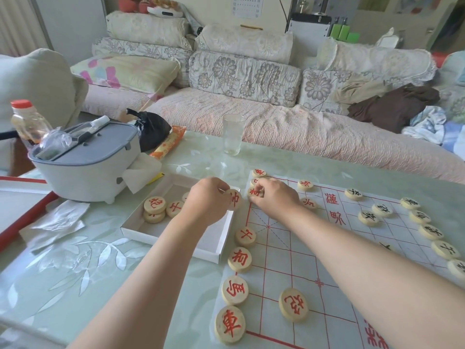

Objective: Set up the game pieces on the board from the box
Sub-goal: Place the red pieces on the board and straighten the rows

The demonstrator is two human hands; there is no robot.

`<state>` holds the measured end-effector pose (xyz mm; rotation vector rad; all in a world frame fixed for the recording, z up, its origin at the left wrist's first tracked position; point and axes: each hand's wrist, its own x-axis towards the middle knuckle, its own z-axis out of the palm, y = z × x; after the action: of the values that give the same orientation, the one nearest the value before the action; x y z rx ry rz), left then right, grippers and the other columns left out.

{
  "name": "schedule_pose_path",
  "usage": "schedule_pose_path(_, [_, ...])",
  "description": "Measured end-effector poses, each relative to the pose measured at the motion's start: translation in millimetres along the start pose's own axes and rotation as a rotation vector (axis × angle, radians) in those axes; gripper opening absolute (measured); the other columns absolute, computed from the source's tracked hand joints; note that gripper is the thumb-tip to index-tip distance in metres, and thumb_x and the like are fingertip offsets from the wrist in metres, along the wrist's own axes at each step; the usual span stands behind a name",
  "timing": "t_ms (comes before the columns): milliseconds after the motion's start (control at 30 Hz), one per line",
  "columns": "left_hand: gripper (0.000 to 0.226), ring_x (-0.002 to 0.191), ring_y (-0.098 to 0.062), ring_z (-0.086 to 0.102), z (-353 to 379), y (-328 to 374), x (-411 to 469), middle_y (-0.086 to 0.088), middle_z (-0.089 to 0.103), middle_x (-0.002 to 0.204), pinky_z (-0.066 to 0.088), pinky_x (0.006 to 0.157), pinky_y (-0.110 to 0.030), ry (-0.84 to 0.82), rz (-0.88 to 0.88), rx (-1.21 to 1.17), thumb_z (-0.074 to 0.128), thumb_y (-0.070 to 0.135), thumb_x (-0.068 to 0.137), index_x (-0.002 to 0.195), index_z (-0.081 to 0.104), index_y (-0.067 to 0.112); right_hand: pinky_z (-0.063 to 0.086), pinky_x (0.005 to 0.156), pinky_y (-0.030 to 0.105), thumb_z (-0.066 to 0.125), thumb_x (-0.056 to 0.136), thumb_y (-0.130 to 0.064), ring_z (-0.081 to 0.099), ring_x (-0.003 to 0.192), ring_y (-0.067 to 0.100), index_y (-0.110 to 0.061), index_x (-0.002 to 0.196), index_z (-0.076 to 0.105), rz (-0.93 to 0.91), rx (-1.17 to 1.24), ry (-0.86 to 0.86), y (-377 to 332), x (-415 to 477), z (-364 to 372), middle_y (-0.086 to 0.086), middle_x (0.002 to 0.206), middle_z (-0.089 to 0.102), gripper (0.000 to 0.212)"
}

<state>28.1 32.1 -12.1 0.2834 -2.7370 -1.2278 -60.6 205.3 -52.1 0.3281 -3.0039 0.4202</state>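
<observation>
At the far left a red-capped bottle [25, 117] is standing behind a white tub with a grey lid [85, 162]. A black bag [152, 129] and an orange packet [168, 144] are lying just beyond the tub on the glass-topped table [100, 260].

The white box [141, 235] is sitting open beside the board's left edge. Red-lettered wooden pieces [154, 205] are still lying in its far corner, one stacked on another.

The left hand [206, 200] is hovering over the box's right side, pinching a red-lettered piece [234, 199] between thumb and fingertips and holding it tilted on edge. The right hand [274, 197] is reaching across the board [289, 268], its curled fingertips gripping another red piece [254, 192] at the board's far-left edge.

Four red pieces [239, 259] are lining the near part of that same edge. A fifth [293, 304] is sitting further in on the grid.

An empty glass [232, 137] is standing behind the board, with a sofa [251, 122] beyond it.

On the right — down the board's opposite side — black-lettered pieces [430, 231] are standing in a row, with a few more [353, 193] set forward of them.
</observation>
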Motion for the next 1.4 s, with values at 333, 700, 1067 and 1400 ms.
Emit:
schedule_pose_path(333, [0.019,0.079,-0.015,0.067,8.2,5.7,-7.0,0.001,0.070,0.083,0.058,0.077,-0.035,0.003,-0.095,-0.264,0.067,0.026,0.087,0.104,0.066,0.018,0.043,0.071,0.020,0.065,0.086,-0.022,0.057,0.075,-0.009,-0.037,0.115,0.057,-0.249,0.374,-0.056,-13.1,-40.3,-38.9,-0.019,0.109,0.061,0.034])
schedule_pose_path(700, [0.016,0.086,-0.016,0.066,15.8,7.5,-20.7,0.001,0.071,0.093,0.051,0.070,-0.026,-0.075,0.027,-0.037,0.065,0.026,0.087,0.101,0.068,0.017,0.039,0.073,0.018,0.080,0.076,-0.042,0.052,0.079,-0.016,-0.035,0.097,0.063,-0.255,0.389,-0.080,-0.8,-69.8,-50.0,-0.018,0.104,0.064,0.028])
schedule_pose_path(1067, [0.027,0.111,-0.018,0.034,17.7,-3.8,-30.8,0.009,0.046,0.120,0.028,0.093,-0.030,-0.151,0.495,0.603,0.063,0.038,0.085,0.112,0.066,0.042,0.049,0.089,0.032,0.078,0.076,-0.046,0.059,0.099,0.009,-0.037,0.095,0.063,-0.086,0.309,-0.173,11.1,-58.5,-15.4,-0.017,0.107,0.063,0.026])
schedule_pose_path(1400, [0.032,0.111,-0.019,0.038,15.2,-7.0,-27.8,0.004,0.046,0.118,0.034,0.092,-0.025,-0.222,0.451,0.481,0.063,0.028,0.086,0.117,0.063,0.035,0.040,0.070,0.021,0.062,0.087,-0.026,0.051,0.075,-0.006,-0.038,0.097,0.068,-0.148,0.318,-0.177,2.6,-60.7,-24.7,-0.020,0.102,0.063,0.017])
